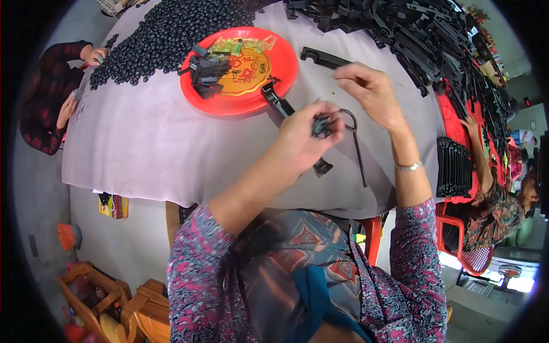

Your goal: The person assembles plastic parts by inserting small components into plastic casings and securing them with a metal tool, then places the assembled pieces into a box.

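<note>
My left hand (309, 134) is palm up, its fingers curled around a cluster of small dark parts (323, 126). Beneath it lies a long black plastic piece (277, 102), its middle hidden by the hand. My right hand (372, 94) hovers to the right, slightly blurred, with thumb and fingers drawn together; whatever they pinch is too small to see. Just beyond its fingertips a second long black plastic piece (326, 58) rests on the cloth. A thin black rod with a ring at one end (359, 151) lies between my forearms.
A red plate (197, 103) holds black strips (207, 74) and yellow-green clear pieces (246, 44). Behind it spreads a heap of small round black parts (166, 37). Long black pieces (394, 28) pile up far right, near a stacked row (453, 168). Other people work at both sides.
</note>
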`<state>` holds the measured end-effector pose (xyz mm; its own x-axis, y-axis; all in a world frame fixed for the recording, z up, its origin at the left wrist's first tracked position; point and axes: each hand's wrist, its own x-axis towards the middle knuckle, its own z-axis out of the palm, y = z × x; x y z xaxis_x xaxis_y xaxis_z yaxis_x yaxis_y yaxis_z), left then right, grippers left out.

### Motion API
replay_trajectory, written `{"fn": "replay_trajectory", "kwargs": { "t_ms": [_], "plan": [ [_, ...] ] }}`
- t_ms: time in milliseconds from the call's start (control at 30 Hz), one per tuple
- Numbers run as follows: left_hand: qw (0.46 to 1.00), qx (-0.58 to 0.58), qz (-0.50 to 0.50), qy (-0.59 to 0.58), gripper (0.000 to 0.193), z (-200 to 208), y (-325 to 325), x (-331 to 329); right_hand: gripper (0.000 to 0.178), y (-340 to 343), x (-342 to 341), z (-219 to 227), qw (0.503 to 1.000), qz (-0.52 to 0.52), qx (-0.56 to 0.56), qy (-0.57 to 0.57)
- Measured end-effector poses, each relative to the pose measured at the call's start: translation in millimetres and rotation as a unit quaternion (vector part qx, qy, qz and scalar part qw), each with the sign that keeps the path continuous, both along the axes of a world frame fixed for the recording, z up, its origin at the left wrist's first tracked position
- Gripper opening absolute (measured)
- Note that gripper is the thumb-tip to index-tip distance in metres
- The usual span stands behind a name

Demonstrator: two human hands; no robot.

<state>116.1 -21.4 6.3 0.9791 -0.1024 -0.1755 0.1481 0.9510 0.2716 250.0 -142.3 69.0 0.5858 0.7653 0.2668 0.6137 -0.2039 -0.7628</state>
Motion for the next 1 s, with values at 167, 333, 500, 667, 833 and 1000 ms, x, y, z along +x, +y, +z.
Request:
{"fn": "replay_trajectory", "kwargs": {
  "t_ms": [167, 333, 500, 667, 833, 1000],
  "plan": [
    [0.989, 0.047, 0.066, 0.121, 0.023, 4, 26, -68, 0.018, 65, 21, -31, 0.982, 0.120, -0.077, -0.122],
    [0.982, 0.024, 0.109, 0.154, 0.020, -15, 55, -95, 0.019, 108, 16, -38, 0.948, 0.175, -0.112, -0.243],
    [0.976, 0.007, 0.132, 0.175, 0.023, -22, 61, -94, 0.019, 130, 15, -31, 0.916, 0.192, -0.266, -0.231],
    [0.977, -0.004, 0.135, 0.165, 0.023, -21, 61, -88, 0.014, 142, 26, -46, 0.913, 0.194, -0.251, -0.256],
    [0.978, -0.006, 0.143, 0.152, 0.021, -23, 63, -94, 0.013, 146, 24, -40, 0.918, 0.214, -0.256, -0.216],
    [0.976, -0.004, 0.157, 0.153, 0.021, -16, 71, -99, 0.018, 150, 23, -51, 0.926, 0.191, -0.231, -0.230]
  ]
}}
